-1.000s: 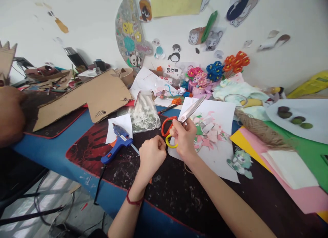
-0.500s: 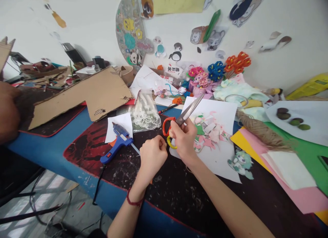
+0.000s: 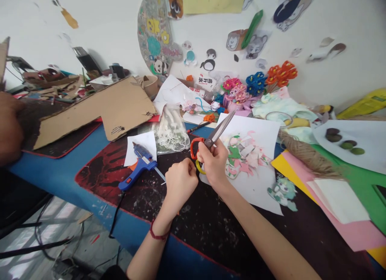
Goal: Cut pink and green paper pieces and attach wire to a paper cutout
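Observation:
My right hand [image 3: 214,163] is closed around a pair of scissors [image 3: 219,129] with one red and one yellow handle loop. Their blades point up and away, over a white paper sheet [image 3: 256,191]. Close on the left, my left hand [image 3: 181,180] is curled above the dark mat with a red band at its wrist; whatever its fingers hold, if anything, is hidden. Past my right hand, paper scraps [image 3: 249,155] in pink, green and white are heaped on the sheet. A green-haired character cutout [image 3: 283,193] lies at the sheet's edge.
A blue glue gun [image 3: 135,171] rests on white paper to the left, its cord hanging off the edge. Behind are a plastic bag [image 3: 171,131] and cardboard [image 3: 99,107]. Coloured paper [image 3: 358,233] and twine [image 3: 310,155] lie right. Another person's arm [image 3: 10,129] is at far left.
The scissors have tilted slightly and shifted a little left with my right hand. My left hand stays nearly where it was. The whole view has shifted slightly.

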Motion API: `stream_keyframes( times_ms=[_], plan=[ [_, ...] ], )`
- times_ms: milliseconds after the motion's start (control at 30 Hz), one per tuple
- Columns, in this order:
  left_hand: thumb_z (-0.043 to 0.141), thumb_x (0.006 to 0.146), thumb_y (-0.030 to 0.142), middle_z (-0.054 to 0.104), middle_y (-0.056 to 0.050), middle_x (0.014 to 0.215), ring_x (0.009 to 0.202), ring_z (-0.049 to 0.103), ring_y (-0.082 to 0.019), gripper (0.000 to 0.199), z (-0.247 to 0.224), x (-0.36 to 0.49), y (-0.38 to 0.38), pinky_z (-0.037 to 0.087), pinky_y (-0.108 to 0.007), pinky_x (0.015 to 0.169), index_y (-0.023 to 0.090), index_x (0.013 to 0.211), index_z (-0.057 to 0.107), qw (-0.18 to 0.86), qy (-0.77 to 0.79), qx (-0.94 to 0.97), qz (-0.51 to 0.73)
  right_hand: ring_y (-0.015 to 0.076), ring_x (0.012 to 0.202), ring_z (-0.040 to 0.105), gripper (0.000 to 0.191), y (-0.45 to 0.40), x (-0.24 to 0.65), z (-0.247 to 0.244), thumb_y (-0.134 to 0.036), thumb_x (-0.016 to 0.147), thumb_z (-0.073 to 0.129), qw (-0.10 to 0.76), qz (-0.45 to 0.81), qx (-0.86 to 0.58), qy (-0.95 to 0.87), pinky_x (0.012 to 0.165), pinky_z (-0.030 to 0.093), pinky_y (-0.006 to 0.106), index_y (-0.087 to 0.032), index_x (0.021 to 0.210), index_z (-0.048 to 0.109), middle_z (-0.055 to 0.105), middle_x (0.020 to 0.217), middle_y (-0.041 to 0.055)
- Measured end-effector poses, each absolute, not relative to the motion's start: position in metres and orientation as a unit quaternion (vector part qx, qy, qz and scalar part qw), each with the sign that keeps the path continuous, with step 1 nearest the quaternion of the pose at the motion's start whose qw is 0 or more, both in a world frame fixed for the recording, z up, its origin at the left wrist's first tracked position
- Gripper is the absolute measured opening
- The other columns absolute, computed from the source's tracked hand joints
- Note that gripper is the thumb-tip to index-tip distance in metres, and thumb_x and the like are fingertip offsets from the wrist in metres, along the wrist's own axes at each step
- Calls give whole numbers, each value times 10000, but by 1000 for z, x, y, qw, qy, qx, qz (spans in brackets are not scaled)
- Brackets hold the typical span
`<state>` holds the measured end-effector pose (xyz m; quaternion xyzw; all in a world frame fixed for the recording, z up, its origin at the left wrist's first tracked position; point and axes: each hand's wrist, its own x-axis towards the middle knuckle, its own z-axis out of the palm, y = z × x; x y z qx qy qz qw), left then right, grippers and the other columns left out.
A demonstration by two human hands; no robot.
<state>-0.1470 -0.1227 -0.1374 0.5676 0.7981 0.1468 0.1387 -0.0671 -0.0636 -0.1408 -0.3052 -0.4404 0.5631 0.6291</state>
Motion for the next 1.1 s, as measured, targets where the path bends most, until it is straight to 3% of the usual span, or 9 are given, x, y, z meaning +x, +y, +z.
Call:
stream_keyframes(
  times_ms=[467,667,867,1100],
  plan=[
    [513,835,219,670,14,717,647,598,-161,92,-143,-149,-130,243,-258,556,242,816,600,137,752,618,186,28,405,301,271,-55,-54,-127,-158,741,672,667,560,-324,-370,391,279,186,-210,670,416,329,513,-119],
    [459,887,190,684,-6,778,720,627,-174,149,-145,-144,-133,270,-277,570,226,850,599,80,758,628,159,33,415,331,249,-61,-60,-132,-203,745,684,630,581,-324,-399,391,304,185,-211,688,442,351,539,-109],
    [415,921,169,659,-14,767,738,600,-170,212,-150,-142,-135,308,-305,613,210,844,608,-4,723,672,159,35,404,351,256,-60,-57,-131,-197,748,690,654,564,-324,-385,388,300,187,-210,684,442,337,523,-114],
    [440,954,266,649,0,791,767,580,-152,206,-148,-142,-136,344,-292,665,216,866,619,6,719,663,209,34,401,316,310,-57,-52,-124,-181,743,686,675,552,-327,-364,394,282,196,-212,651,391,321,492,-117]
  ],
)
